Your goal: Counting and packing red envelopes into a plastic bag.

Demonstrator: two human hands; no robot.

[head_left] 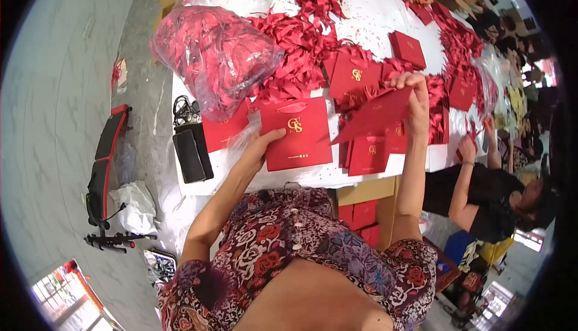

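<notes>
My left hand (pixel 262 145) grips the left edge of a flat red gift bag (pixel 304 147) with gold printing, its thumb lying across the front. A red ribbon handle shows at that bag's top. Raised to the right, my right hand (pixel 416 99) has its fingers bent around the upper corner of a second red gift bag (pixel 374 116), which hangs tilted above the table. More red bags (pixel 369 155) lie beneath it. Another red bag (pixel 220 127) lies partly under clear plastic by my left hand. What the right fingertips pinch at the ribbon is partly hidden.
A clear plastic sack of red ribbons (pixel 214 54) and loose ribbon heaps (pixel 295 48) cover the white table (pixel 367 21). A black wallet-like case (pixel 192 153) lies at its left edge. An open carton (pixel 385 201) holds red bags below. Co-workers handle bags opposite and at right.
</notes>
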